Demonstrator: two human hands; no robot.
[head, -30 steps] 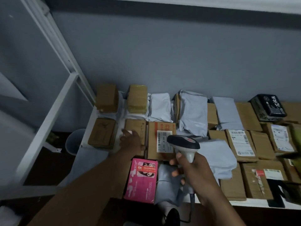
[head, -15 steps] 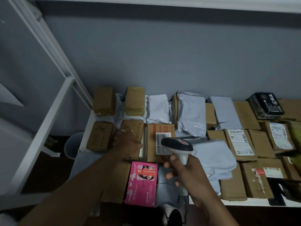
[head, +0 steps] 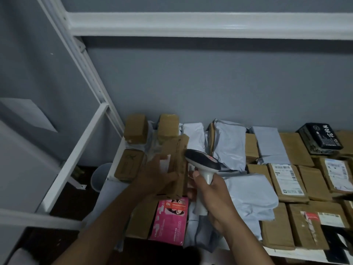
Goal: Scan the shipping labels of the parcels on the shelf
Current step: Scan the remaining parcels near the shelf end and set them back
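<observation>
Brown parcel (head: 174, 165) tilted up in left grip (head: 156, 176), right grip (head: 212, 196) clasping scanner (head: 202, 163), label writing unreadable

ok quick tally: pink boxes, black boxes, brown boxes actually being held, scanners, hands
pink box: 1
black box: 1
brown box held up: 1
barcode scanner: 1
hands: 2, the left hand gripping the brown box, the right hand gripping the barcode scanner
total: 6
</observation>
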